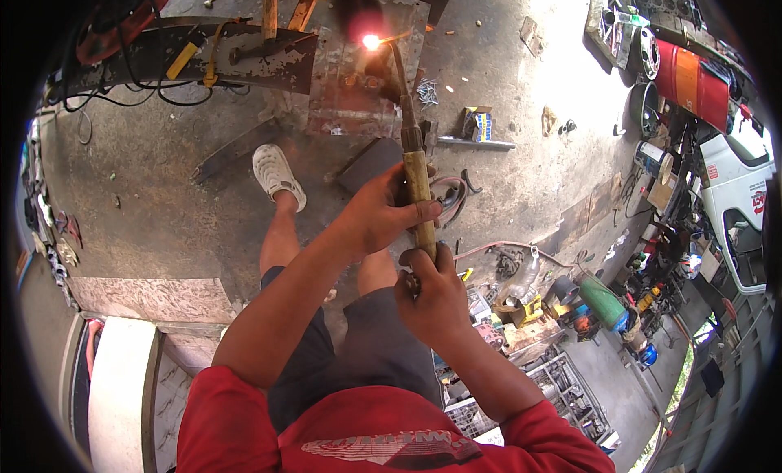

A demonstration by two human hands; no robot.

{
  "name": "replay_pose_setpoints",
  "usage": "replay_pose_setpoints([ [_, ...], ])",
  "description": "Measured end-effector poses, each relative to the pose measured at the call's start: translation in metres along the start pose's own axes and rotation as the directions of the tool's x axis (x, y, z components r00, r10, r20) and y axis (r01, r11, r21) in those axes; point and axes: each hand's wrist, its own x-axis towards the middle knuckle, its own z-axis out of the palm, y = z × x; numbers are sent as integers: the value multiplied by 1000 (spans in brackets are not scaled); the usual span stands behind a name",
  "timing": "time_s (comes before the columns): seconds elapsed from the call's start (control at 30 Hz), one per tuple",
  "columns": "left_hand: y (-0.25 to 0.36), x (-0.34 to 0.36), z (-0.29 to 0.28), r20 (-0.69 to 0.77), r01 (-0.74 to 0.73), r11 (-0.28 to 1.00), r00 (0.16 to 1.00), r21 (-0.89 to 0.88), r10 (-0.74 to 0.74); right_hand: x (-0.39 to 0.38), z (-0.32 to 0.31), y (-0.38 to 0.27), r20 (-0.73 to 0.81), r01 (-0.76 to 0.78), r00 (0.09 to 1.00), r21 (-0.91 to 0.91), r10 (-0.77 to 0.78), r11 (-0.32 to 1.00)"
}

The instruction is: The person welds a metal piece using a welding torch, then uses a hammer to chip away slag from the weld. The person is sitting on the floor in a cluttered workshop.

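2 hands clench 1 cutting torch (pixel 413 159): the left hand (pixel 381 215) wraps its wooden handle, the right hand (pixel 434 291) grips just below. Beyond both grips, the flame (pixel 371 42) glows against a rusty steel plate (pixel 358 94).

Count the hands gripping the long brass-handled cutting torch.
2: the left hand wraps the long brass-handled cutting torch mid-handle; the right hand grips its lower end. None seems hidden.

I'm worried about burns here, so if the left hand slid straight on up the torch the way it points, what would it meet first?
The left hand grips the torch's wooden handle. Straight on, it would first meet the dark metal collar, then the thin neck leading to the glowing tip at the rusty metal plate. Depth is hard to judge.
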Motion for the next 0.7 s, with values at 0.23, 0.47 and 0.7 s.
replay_pose_setpoints([
  [0.23,6,-1,1,26,-40,999,999,19,40,1,0,0,-15,8,1000,13,-8,1000],
  [0.47,9,-1,2,19,-21,999,1000,26,21,2,1,1,-21,7,1000,21,-7,1000],
  [0.7,6,0,0,30,-23,999,999,22,22,2,1,1,-30,14,999,8,-13,1000],
])
